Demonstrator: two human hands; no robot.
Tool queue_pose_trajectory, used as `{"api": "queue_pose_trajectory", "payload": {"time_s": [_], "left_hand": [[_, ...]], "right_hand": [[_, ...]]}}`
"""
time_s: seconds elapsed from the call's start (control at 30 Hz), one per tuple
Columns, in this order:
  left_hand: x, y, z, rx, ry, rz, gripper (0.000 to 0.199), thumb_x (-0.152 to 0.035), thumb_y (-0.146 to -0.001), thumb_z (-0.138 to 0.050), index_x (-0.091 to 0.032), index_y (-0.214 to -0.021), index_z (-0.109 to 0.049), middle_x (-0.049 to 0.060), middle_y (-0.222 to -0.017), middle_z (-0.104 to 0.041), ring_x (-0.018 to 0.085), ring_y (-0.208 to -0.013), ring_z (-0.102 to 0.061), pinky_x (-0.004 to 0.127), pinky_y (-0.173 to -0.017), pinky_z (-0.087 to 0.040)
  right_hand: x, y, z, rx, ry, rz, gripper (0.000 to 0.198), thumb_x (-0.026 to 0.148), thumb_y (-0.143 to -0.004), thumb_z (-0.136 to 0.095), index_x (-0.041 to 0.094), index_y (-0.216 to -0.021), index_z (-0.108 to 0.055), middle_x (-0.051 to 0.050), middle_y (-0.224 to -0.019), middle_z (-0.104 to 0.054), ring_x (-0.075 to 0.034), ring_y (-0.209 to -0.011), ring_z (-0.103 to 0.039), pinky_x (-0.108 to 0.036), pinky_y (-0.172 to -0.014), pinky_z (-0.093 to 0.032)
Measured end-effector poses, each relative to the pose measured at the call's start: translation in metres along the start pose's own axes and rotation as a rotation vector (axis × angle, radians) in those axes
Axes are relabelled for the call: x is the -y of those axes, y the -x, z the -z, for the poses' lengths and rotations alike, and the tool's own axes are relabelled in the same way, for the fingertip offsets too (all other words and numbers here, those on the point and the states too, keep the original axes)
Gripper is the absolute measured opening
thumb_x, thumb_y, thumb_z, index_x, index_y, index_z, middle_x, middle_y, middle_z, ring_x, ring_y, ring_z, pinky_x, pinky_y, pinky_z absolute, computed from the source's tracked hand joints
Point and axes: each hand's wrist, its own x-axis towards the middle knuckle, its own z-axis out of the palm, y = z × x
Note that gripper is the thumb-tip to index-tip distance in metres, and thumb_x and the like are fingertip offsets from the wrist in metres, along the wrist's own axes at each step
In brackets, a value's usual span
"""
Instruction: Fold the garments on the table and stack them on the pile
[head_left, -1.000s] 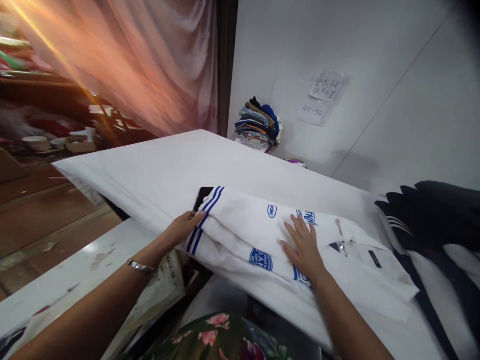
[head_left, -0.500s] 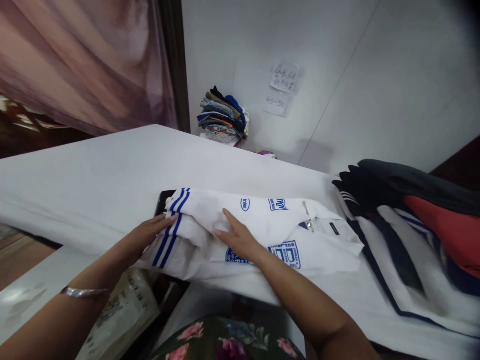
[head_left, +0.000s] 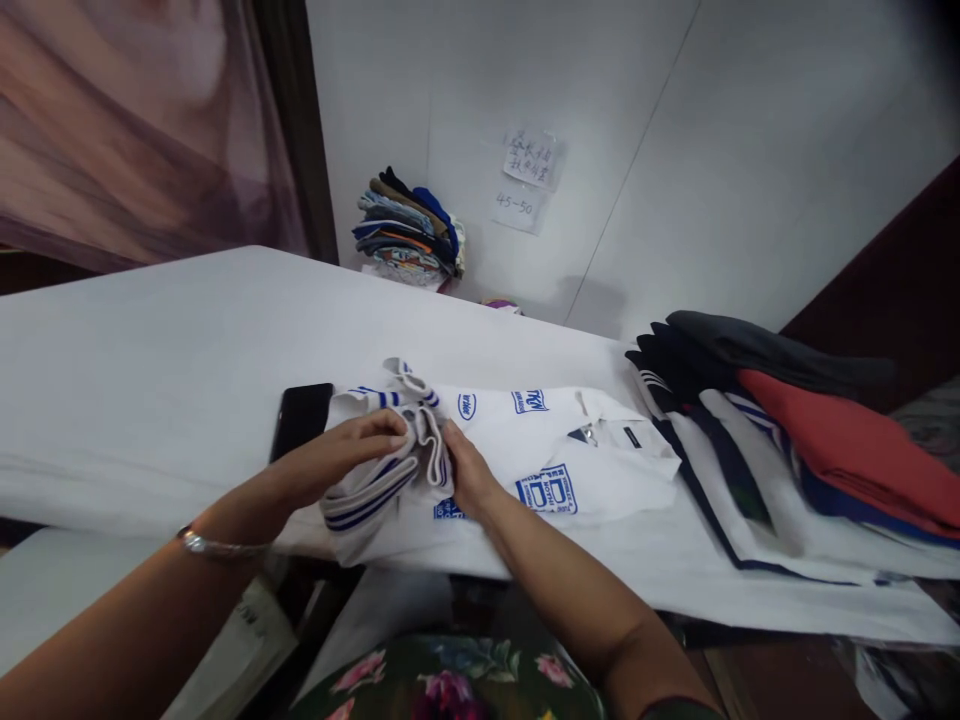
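Note:
A white collared shirt (head_left: 491, 445) with blue printed badges lies lengthwise on the white table, its collar to the right. Its blue-striped end is bunched up and folded back toward the middle. My left hand (head_left: 367, 440) grips this gathered striped fabric from the left, fingers bent over it. Pressed against the right side of the bunch is my right hand (head_left: 469, 470), closed on the cloth, with some fingertips hidden by the folds. A black phone-like slab (head_left: 304, 415) lies at the shirt's left end, partly behind my left hand.
Folded clothes, including a red garment (head_left: 847, 430), form an overlapping pile on the right of the table (head_left: 187, 350). Another clothes stack (head_left: 409, 230) stands beyond the far edge by the wall. Handwritten paper signs (head_left: 529, 165) hang there. A pinkish curtain (head_left: 135, 120) hangs at left.
The striped end lay flat under my spread left hand; now it is lifted and bunched to the right. My right hand has closed against the folds. More of the black slab shows.

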Motion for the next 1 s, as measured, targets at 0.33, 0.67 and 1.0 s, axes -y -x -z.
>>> {"api": "queue_pose_trajectory", "payload": {"time_s": [0.33, 0.67, 1.0], "left_hand": [[0.023, 0.003, 0.021, -0.41, -0.228, -0.076, 0.05, -0.056, -0.069, -0.067, -0.021, -0.104, -0.067, 0.008, -0.114, -0.073, 0.028, -0.113, -0.065, 0.037, -0.1, -0.05], [0.097, 0.068, 0.053, -0.906, -0.18, 0.139, 0.066, -0.064, -0.079, -0.052, -0.018, -0.126, -0.059, 0.012, -0.122, -0.068, 0.028, -0.109, -0.067, 0.04, -0.097, -0.053], [0.073, 0.088, 0.04, -0.722, 0.168, 0.314, 0.063, -0.064, -0.068, -0.069, -0.022, -0.115, -0.064, 0.012, -0.116, -0.073, 0.029, -0.104, -0.07, 0.038, -0.084, -0.058]], "right_hand": [[-0.001, 0.007, -0.001, 0.028, 0.06, 0.045, 0.063, 0.063, -0.092, -0.044, 0.025, -0.142, -0.047, -0.007, -0.135, -0.065, -0.026, -0.12, -0.063, -0.045, -0.098, -0.052], [0.008, -0.015, -0.011, 0.126, 0.708, 0.25, 0.054, 0.058, -0.093, -0.051, 0.027, -0.137, -0.059, -0.006, -0.148, -0.052, -0.024, -0.142, -0.041, -0.046, -0.121, -0.029], [0.0, -0.034, -0.032, 0.427, 0.996, 0.253, 0.036, 0.058, -0.091, -0.057, 0.031, -0.109, -0.073, -0.006, -0.149, -0.053, -0.029, -0.144, -0.038, -0.063, -0.119, -0.017]]}}
